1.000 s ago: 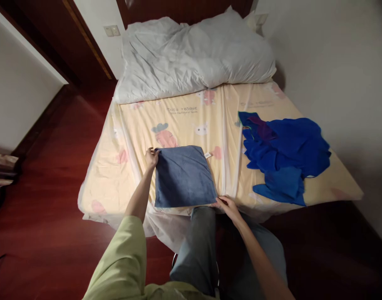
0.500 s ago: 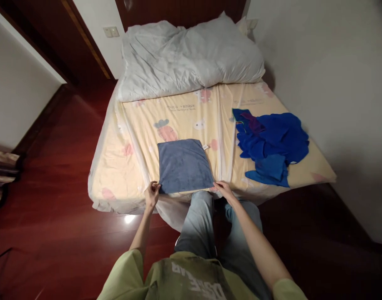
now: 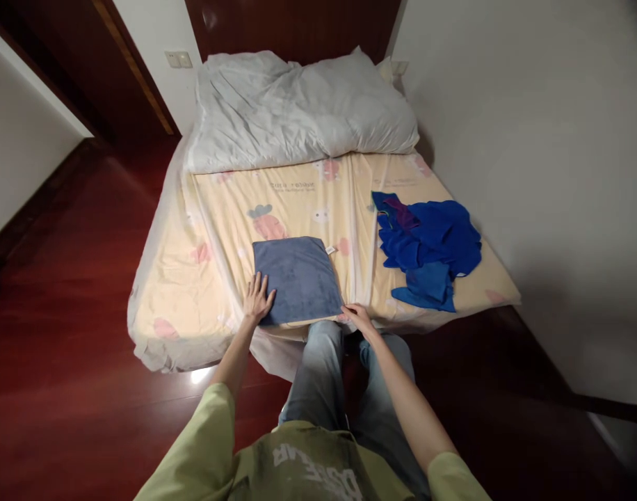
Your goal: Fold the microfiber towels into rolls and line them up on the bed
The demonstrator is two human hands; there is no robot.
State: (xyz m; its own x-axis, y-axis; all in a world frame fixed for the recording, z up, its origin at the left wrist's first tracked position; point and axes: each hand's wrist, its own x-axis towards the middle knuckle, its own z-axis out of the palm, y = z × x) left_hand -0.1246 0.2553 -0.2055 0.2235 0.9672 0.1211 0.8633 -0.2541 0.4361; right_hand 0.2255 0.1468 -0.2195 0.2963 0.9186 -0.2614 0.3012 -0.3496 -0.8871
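Cloth (image 3: 300, 282): grey-blue, roughly square, lying flat at the foot of the bed (image 3: 177, 296); small white tag (image 3: 332, 250) sticks out at its far right.
Left hand (image 3: 256, 298): palm down across the cloth's left edge, toward the near corner; fingers extended and slightly spread, gripping nothing.
Right hand (image 3: 358, 317): at the near right corner; fingers drawn together, pinching that corner.
Pile (image 3: 436, 236): crumpled blue fabric, a purple bit at its far left side; on the bed, right of the cloth, apart from it.
Quilt (image 3: 302, 115): white, bunched against the headboard (image 3: 292, 28).
Jeans (image 3: 323, 379): one knee near the bed's edge, just below the cloth.
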